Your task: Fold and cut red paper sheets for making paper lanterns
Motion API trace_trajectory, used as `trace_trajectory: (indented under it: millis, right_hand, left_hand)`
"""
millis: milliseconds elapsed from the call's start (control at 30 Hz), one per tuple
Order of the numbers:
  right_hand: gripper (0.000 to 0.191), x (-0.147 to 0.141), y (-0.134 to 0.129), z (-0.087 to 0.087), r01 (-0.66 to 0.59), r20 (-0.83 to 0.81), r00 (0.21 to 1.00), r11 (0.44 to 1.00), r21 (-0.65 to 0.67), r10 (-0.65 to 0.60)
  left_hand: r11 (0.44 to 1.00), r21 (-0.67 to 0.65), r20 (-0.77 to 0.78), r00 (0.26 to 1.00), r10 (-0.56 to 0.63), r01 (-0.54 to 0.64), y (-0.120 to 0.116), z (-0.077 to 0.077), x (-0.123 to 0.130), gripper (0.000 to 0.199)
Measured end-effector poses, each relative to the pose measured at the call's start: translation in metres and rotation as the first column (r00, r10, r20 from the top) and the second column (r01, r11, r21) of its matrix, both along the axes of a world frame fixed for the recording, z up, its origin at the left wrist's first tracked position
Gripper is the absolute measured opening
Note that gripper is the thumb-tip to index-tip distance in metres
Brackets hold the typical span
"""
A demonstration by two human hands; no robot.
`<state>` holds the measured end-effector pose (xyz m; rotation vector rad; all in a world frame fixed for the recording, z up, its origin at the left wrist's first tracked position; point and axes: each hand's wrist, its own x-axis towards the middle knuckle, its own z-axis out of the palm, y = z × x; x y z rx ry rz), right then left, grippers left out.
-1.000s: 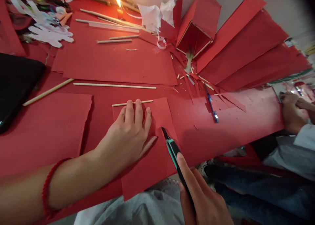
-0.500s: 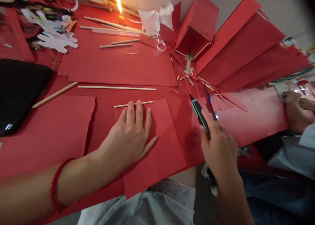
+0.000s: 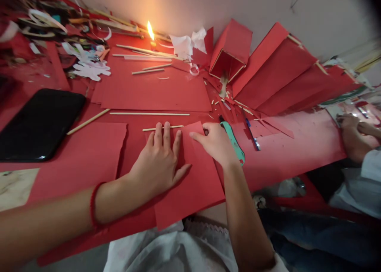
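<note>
My left hand [image 3: 160, 161] lies flat with its fingers spread on a red paper sheet [image 3: 190, 196]. Its fingertips press across a short thin wooden stick [image 3: 149, 129] at the sheet's upper edge. At the upper right corner of that sheet is my right hand [image 3: 218, 145], fingers curled and thumb on the paper, with the edge between them. Just right of this hand, a black and green utility knife [image 3: 233, 141] lies on the table, out of my grasp. Past the knife lies a blue pen-like tool [image 3: 252, 134].
A lit candle [image 3: 152, 44] burns at the back, near sticks and crumpled white tissue [image 3: 182, 46]. Red paper boxes [image 3: 233, 40] stand at back right. A black tablet-like device [image 3: 41, 125] lies left. Another person's hands [image 3: 351, 131] are at far right.
My right hand has let go of the utility knife and moved left to the red sheet's corner. My left hand stays on the stick and sheet. The view has shifted slightly.
</note>
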<state>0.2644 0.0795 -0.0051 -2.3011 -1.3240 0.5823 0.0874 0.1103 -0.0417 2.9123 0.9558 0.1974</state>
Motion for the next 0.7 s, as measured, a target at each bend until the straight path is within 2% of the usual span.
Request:
trace_trajectory:
  millis: [67, 133, 233, 367, 400, 467, 567, 633, 700]
  right_hand:
    - [0.032, 0.002, -0.001, -0.007, -0.045, -0.038, 0.998, 0.994, 0.097, 0.049]
    - [0.040, 0.005, -0.004, -0.016, -0.034, -0.072, 0.996, 0.978, 0.208, 0.050]
    - [0.036, 0.015, -0.012, -0.026, 0.039, -0.177, 0.984, 0.931, 0.364, 0.028]
    - [0.034, 0.032, -0.021, -0.024, 0.072, -0.230, 0.973, 0.897, 0.435, 0.034]
    - [0.036, 0.035, -0.022, -0.022, 0.069, -0.221, 0.975, 0.896, 0.438, 0.033]
    - [0.038, 0.038, -0.022, -0.017, 0.053, -0.210, 0.977, 0.895, 0.442, 0.046]
    - [0.041, 0.037, -0.019, -0.008, 0.014, -0.191, 0.978, 0.894, 0.447, 0.081]
    - [0.042, 0.034, -0.017, -0.003, -0.012, -0.172, 0.980, 0.893, 0.449, 0.100]
    - [0.043, 0.030, -0.015, 0.001, -0.030, -0.142, 0.984, 0.891, 0.453, 0.105]
  left_hand:
    - [1.000, 0.011, -0.023, 1.000, 0.002, -0.001, 0.001, 0.002, 0.001, 0.093]
    - [1.000, 0.021, -0.062, 0.998, 0.012, -0.011, 0.005, 0.004, 0.002, 0.096]
    - [0.998, 0.044, -0.104, 0.993, 0.057, -0.053, 0.020, 0.011, 0.000, 0.096]
    - [0.997, 0.052, -0.017, 0.998, 0.066, -0.066, 0.045, 0.022, -0.010, 0.083]
    - [0.998, 0.021, 0.041, 0.997, 0.059, -0.060, 0.051, 0.024, -0.012, 0.080]
    - [0.992, -0.122, 0.216, 0.974, 0.071, -0.045, 0.060, 0.026, -0.017, 0.074]
    - [0.937, -0.348, 0.432, 0.884, 0.180, -0.021, 0.071, 0.026, -0.019, 0.072]
    - [0.910, -0.413, 0.472, 0.845, 0.253, -0.042, 0.076, 0.025, -0.018, 0.070]
    - [0.893, -0.445, 0.478, 0.827, 0.295, -0.061, 0.080, 0.024, -0.016, 0.053]
